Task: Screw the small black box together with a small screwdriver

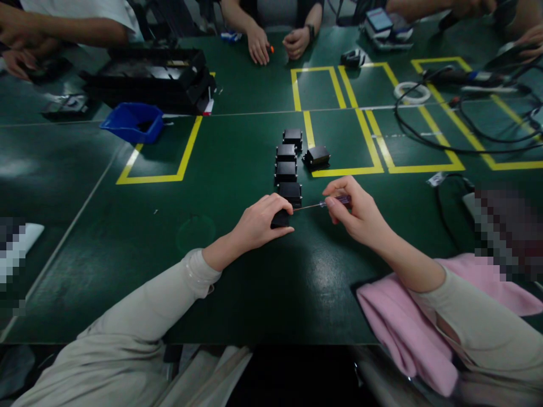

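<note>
Pink cloth (394, 322) lies nearest, right of the small black box (280, 219), which the left hand (258, 223) clamps against the table (212, 186). Right hand (360, 217) pinches a screwdriver (335, 202), its tip at that box. Beyond the box stand five more boxes (287, 171); the work looks mid-batch.

There is only one view, from a camera on the person's head. It looks forward and down over the near edge of the bench (212, 186), close above the person's own forearms. The far edge, where other people sit, is at the top of the picture.
</note>
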Demonstrator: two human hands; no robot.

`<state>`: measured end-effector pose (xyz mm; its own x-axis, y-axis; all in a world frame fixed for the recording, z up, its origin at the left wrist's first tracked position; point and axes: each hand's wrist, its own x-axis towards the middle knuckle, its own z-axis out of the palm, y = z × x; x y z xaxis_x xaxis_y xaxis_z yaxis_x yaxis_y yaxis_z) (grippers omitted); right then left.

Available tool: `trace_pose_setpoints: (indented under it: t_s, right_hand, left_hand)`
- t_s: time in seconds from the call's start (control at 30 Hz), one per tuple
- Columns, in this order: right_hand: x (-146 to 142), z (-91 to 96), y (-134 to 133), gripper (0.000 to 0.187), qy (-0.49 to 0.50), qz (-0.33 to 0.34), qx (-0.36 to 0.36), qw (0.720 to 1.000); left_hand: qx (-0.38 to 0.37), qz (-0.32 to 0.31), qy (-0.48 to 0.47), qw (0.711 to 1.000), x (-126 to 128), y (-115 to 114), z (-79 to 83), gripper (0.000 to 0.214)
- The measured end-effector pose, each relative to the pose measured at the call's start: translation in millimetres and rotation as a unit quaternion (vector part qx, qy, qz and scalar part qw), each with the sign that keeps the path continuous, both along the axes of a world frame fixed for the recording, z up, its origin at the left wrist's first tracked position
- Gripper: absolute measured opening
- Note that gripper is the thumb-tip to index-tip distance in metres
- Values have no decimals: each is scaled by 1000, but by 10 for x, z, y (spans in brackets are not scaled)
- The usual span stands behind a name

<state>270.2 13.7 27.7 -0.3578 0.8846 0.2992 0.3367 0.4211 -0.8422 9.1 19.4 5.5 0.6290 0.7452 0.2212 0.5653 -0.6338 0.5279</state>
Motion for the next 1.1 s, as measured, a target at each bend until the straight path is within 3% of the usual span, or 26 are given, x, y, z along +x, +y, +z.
trace_pose_setpoints:
  t_s: [0.7, 1.1]
  right_hand:
    - [-3, 14, 1, 11, -6, 10, -10, 1000]
    - [-5, -3, 9, 8, -25, -5, 33, 999]
  left_hand:
    - [4, -1, -2, 1000, 5, 0, 1, 26]
    - [5, -3, 1, 1000, 8, 2, 7, 27]
